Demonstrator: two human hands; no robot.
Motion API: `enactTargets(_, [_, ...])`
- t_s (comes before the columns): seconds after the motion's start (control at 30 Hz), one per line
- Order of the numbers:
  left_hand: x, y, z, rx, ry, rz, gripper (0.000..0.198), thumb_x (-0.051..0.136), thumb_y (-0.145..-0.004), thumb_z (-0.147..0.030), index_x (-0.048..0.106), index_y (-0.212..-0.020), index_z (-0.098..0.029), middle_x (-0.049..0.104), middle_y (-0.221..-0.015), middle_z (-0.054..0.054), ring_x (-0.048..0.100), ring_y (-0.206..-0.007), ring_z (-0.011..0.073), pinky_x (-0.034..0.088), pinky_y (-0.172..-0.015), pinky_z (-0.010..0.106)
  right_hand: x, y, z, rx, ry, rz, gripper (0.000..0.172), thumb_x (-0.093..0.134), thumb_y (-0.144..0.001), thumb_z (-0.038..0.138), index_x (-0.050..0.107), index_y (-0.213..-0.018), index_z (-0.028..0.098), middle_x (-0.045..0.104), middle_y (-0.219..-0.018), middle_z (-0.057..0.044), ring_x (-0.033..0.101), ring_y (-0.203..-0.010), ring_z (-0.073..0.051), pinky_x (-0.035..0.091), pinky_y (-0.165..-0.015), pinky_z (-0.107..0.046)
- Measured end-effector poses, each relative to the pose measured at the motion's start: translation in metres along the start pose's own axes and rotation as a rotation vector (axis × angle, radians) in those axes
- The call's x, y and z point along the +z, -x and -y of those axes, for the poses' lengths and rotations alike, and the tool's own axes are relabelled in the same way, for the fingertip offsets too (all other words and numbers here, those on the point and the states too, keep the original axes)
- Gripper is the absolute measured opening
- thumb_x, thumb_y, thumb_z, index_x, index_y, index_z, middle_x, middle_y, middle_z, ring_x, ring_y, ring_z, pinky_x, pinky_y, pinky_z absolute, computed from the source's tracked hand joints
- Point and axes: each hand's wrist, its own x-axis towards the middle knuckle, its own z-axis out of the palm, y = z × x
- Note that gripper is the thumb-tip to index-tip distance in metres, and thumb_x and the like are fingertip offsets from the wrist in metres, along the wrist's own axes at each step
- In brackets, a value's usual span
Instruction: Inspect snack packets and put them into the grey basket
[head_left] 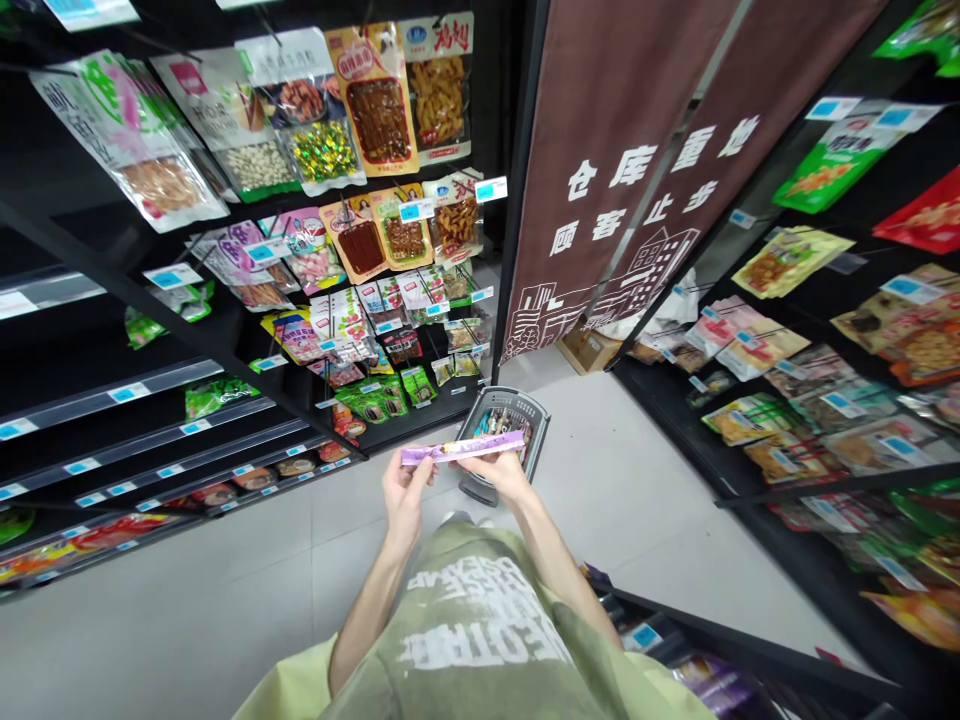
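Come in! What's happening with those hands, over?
Left fingers, right fingers: both on purple packet. Packet held crosswise. Grey basket below, partly hidden. Nothing visibly blocking.

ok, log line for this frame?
left grip: on purple packet | right grip: on same packet | basket: on floor, holding items

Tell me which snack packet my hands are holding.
The slim purple packet, held in your left hand and right hand; the hanging packets touch neither.

Hung snack pkts point(376, 115) | brn curtain point(600, 80), wht text point(637, 166) | prob. cardbd box point(589, 351)
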Motion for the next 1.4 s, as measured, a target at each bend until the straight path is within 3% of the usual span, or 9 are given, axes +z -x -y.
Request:
enactTargets(0.2, [-0.0011,0.0001,0.0022,-0.009,-0.013,-0.019,0.024,0.074,-0.079,-0.035,0.063,-0.090,-0.018,0.063,-0.073,-0.002,0.054,-0.060,0.0098,0.042,-0.054,0.021,0.0021,0.0014,0.0055,0.025,-0.007,0.081,0.029,0.081,-0.070,0.042,0.065,-0.085,0.022,0.071,-0.079,-0.003,0.070,-0.071,-0.020,0.050,-0.057,-0.028])
enactTargets(0.67, [0.0021,-0.0009,0.0030,0.011,-0.074,-0.082,0.021,0.073,-0.077,-0.034,0.065,-0.087,-0.017,0.063,-0.078,-0.002,0.049,-0.053,0.0068,0.042,-0.051,0.020,0.0020,0.0013,0.0021,0.017,0.025,0.082,0.035,0.083,-0.066,0.047,0.064,-0.082,0.022,0.065,-0.068,0.000,0.062,-0.060,-0.016,0.048,-0.053,-0.027])
enactTargets(1.4, [-0.0016,-0.0018,0.0081,-0.016,-0.069,-0.058,0.027,0.072,-0.078,-0.038,0.062,-0.092,-0.017,0.066,-0.072,0.000,0.054,-0.056,0.0099,0.045,-0.052,0.021,0.0001,0.0019,0.0043,-0.004,0.139,0.041,0.018,0.079,-0.070,0.036,0.069,-0.078,0.023,0.063,-0.068,0.001,0.057,-0.058,-0.015,0.046,-0.056,-0.027])
